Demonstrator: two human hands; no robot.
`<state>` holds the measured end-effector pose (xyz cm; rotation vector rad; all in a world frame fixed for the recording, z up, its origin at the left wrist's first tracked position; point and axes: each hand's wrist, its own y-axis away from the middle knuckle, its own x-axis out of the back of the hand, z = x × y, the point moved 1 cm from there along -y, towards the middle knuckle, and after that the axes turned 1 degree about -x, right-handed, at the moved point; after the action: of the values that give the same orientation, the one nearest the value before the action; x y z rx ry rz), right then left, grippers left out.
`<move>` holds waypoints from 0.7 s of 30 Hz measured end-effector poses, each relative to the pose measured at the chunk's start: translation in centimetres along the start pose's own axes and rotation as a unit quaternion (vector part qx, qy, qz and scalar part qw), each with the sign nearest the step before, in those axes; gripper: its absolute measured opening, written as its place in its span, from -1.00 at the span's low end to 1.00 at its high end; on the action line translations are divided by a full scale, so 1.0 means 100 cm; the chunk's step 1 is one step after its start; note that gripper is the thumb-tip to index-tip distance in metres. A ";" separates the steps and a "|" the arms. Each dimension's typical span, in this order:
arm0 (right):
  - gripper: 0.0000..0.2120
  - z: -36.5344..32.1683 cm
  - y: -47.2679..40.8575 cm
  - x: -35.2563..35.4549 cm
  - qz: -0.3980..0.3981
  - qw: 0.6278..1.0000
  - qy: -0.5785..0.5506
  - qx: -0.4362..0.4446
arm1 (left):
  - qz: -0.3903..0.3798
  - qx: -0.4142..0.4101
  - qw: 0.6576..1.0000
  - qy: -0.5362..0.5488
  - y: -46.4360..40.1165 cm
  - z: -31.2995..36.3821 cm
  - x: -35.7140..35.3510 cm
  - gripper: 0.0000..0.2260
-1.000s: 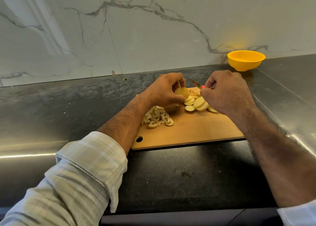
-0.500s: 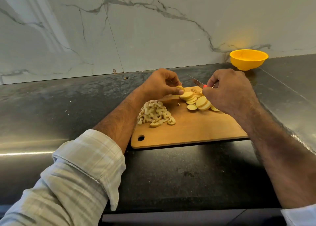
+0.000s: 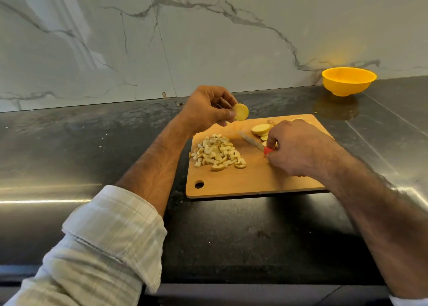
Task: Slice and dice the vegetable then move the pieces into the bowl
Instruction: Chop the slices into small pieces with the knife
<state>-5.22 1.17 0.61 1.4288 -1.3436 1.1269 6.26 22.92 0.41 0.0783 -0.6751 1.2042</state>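
Between the hands, wooden cutting board (image 3: 254, 178) on dark tabletop (image 3: 231, 236). Left hand (image 3: 206, 109) raised, pinching one round slice (image 3: 240, 111) above board's far edge. Right hand (image 3: 294, 148) gripping red-handled knife (image 3: 254, 142), blade resting toward diced pile (image 3: 217, 153). More slices (image 3: 261, 129) just beyond right hand. Yellow bowl (image 3: 348, 80) well beyond right hand, against the marble wall (image 3: 208, 39).

The left hand (image 3: 208, 107) is raised, its palm turned toward the camera; its thumb and curled fingers (image 3: 228, 102) pinch a round slice (image 3: 240, 112) at their tips; its forearm runs bare from a rolled checked sleeve (image 3: 111, 231) at lower left. The right hand (image 3: 294, 147) sits lower, knuckles up; its fingers curl round a red knife handle (image 3: 268, 150), the blade (image 3: 251, 141) pointing left from them; its forearm comes in bare from lower right.
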 end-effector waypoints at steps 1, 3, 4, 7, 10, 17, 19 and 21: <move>-0.79 0.002 -0.001 0.001 0.002 1.000 -0.005 -0.012 | -0.010 -0.001 1.000 -0.011 0.000 0.000 -0.001 -0.81; -0.79 0.005 -0.002 0.002 -0.001 1.000 -0.003 -0.024 | -0.026 -0.005 0.999 -0.029 0.003 0.002 -0.004 -0.83; -0.78 0.006 -0.003 0.003 -0.006 1.000 0.000 -0.027 | -0.034 -0.011 0.999 -0.038 0.004 0.004 -0.005 -0.84; -0.77 0.008 -0.005 0.003 -0.017 0.999 0.000 -0.036 | -0.061 -0.021 0.995 -0.071 0.004 0.004 -0.010 -0.87; -0.74 0.007 -0.007 0.001 -0.015 0.999 -0.004 -0.045 | -0.070 -0.013 0.991 -0.115 0.004 0.003 -0.015 -0.82; -0.73 0.007 -0.006 -0.001 -0.008 0.999 -0.007 -0.049 | -0.064 0.001 0.971 -0.232 0.004 -0.002 -0.020 -0.66; -0.72 0.006 -0.006 -0.002 -0.008 0.999 -0.012 -0.051 | -0.060 -0.011 0.964 -0.259 0.005 0.001 -0.021 -0.76; -0.71 0.004 -0.006 -0.003 -0.012 0.998 -0.019 -0.056 | -0.070 -0.007 0.955 -0.289 0.005 0.003 -0.023 -0.80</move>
<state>-4.63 0.89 0.19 1.3874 -1.3916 0.9980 5.29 21.06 -0.69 0.4737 -1.1676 1.0390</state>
